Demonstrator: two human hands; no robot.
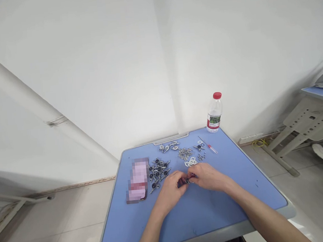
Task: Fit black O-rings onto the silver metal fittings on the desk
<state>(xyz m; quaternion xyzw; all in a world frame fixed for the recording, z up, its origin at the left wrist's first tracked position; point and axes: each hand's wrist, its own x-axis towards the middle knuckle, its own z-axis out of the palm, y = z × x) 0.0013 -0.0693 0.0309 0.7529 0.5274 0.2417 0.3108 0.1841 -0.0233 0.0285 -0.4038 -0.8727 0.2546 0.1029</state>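
Note:
Over the middle of the blue desk (206, 211), my left hand (171, 188) and my right hand (207, 176) meet, fingers curled in a pinch. Between their fingertips is a small dark metal part (187, 180), mostly covered by the fingers. Left of my left hand lies a cluster of metal parts with round black faces (158, 169). Just beyond my right hand are flat pale ring-shaped plates (191, 161). Behind those sit a pile of slim metal pieces (184, 153), several tiny metal bits (201, 157) and one more black-faced part (200, 147).
A phone (138, 179), blurred out, lies at the desk's left. More metal pieces (168, 146) lie near the back edge. A screwdriver with a clear-red handle (212, 149) rests at the right. A red-capped bottle (214, 114) stands at the back right corner, by the white wall (113, 83).

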